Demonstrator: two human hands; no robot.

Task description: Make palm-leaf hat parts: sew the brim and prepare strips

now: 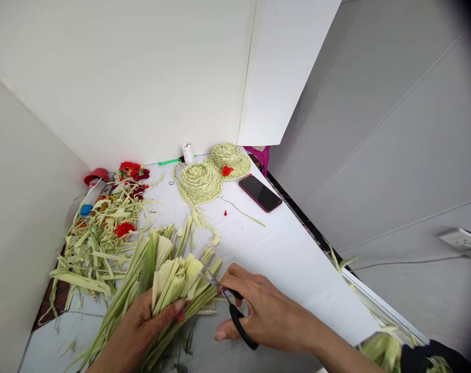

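Bundle of pale green fibrous leaf strips (169, 280) sits in my view over the near part of the table, gripped by the left hand (148, 324), fingers curled around its ribbed, folded blades with the fingertips pressed into the bundle. Right hand (262, 311) holds black-handled steel scissors (231, 305), fingers closed around the looped plastic grips; the narrow blades reach to the bundle's right edge. I cannot tell from this feed whether they are cutting.

Far along the white tabletop (282, 248) lie two round, coiled straw-like woven hats (200, 182), the farther one (227, 160) bearing a small red tuft (226, 170). Right of them rests a black glossy phone in a dark red case (260, 192). To the left spreads a loose, tangled heap of dried green strips (99, 248), with crumpled red flowers (123, 229) among it. A white cylindrical spool (188, 153) stands against the far wall.
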